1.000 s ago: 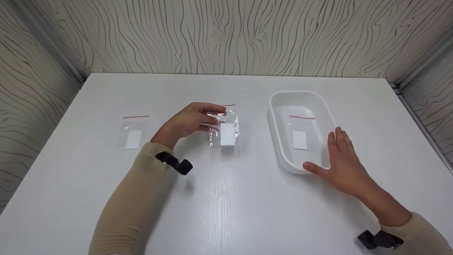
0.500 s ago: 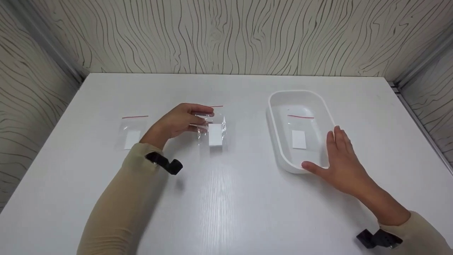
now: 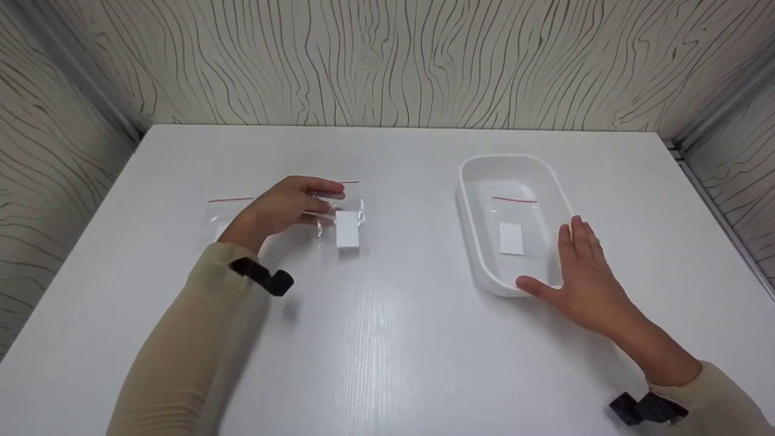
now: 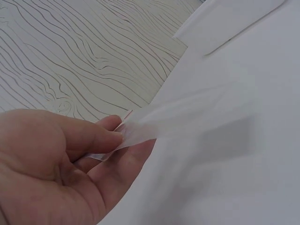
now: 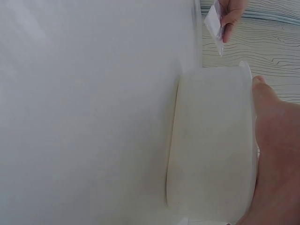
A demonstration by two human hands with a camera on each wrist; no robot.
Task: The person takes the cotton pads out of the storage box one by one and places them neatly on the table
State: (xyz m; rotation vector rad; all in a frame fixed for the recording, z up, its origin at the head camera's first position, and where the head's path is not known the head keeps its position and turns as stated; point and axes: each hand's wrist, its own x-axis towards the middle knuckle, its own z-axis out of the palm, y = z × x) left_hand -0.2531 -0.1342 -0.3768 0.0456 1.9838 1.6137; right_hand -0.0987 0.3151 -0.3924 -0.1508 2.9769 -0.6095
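Observation:
My left hand [image 3: 287,203] pinches a clear zip-lock bag [image 4: 145,124] between thumb and fingers, near its left side. A white rectangle [image 3: 347,229] shows in that bag, and its red zip line is at the top. In the left wrist view the bag hangs out from the fingertips over the table. My right hand [image 3: 590,284] rests against the near right corner of a white oblong tub [image 3: 478,248], fingers straight along its right side and thumb on the front rim. Inside the tub lies another zip-lock bag [image 3: 514,212] with a white rectangle.
A third zip-lock bag [image 3: 221,212] lies on the white table [image 3: 375,363] at the left, partly hidden behind my left wrist. A wood-grain patterned wall [image 3: 387,66] rises along the table's back edge.
My left hand has moved left with the zip-lock bag, and its wrist now covers part of the bag lying at the left. The right hand and tub have stayed put.

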